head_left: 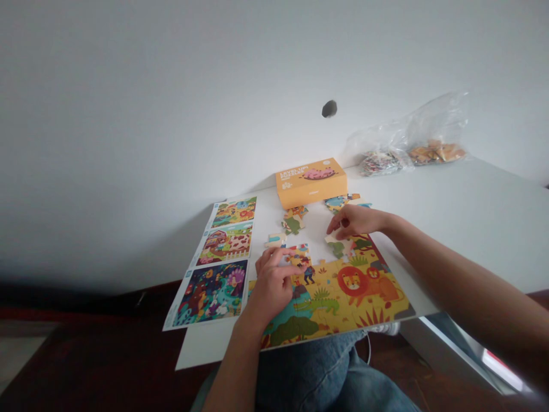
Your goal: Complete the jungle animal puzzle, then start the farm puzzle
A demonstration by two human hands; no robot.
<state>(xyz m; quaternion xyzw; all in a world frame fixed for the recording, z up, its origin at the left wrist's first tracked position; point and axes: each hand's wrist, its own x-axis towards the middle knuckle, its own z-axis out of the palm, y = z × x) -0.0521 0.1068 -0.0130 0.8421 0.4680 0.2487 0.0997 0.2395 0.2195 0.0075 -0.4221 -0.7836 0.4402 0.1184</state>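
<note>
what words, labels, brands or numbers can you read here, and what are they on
"LEVEL UP!" on the orange box
"PUZZLES" just below it on the same box
Smaller print on the box: too small to read
Small blue corner labels on the picture sheet: too small to read

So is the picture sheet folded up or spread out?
Spread out: the picture sheet shows three whole pictures in a row beside the lion puzzle.
</note>
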